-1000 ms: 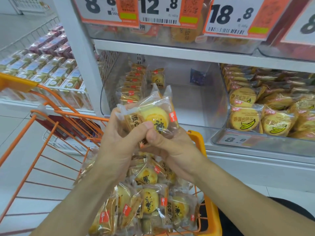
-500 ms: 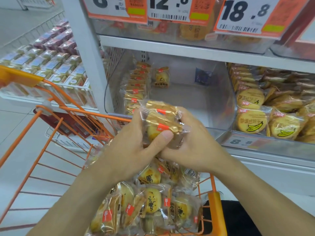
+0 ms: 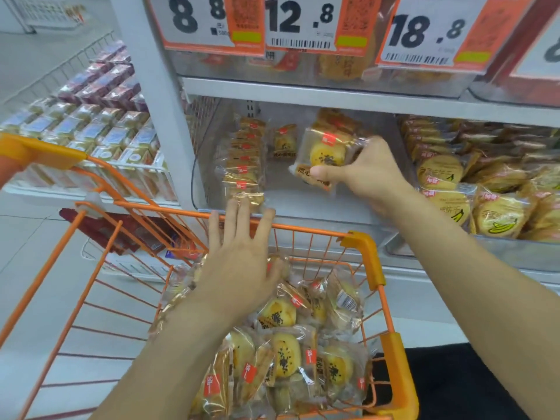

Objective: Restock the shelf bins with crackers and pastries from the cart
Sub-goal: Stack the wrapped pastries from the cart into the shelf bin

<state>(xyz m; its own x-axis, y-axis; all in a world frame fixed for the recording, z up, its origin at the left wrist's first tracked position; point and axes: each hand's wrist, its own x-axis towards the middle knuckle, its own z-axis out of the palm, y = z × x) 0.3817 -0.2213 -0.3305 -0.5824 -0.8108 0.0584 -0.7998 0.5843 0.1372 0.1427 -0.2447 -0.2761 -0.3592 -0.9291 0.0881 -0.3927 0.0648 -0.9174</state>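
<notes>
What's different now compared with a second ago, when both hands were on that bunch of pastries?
The left hand let go and dropped back over the cart, fingers spread. The right hand alone carried the pastry packs up and forward into the clear shelf bin. The pile of pastries in the cart and the row in the bin stayed as they were.

Rightmost price tag (image 3: 545, 40): cut by right edge. Upper-bin packets (image 3: 339, 66): hidden behind tags. Barcode digits on 12.8 tag (image 3: 303, 28): illegible.
</notes>
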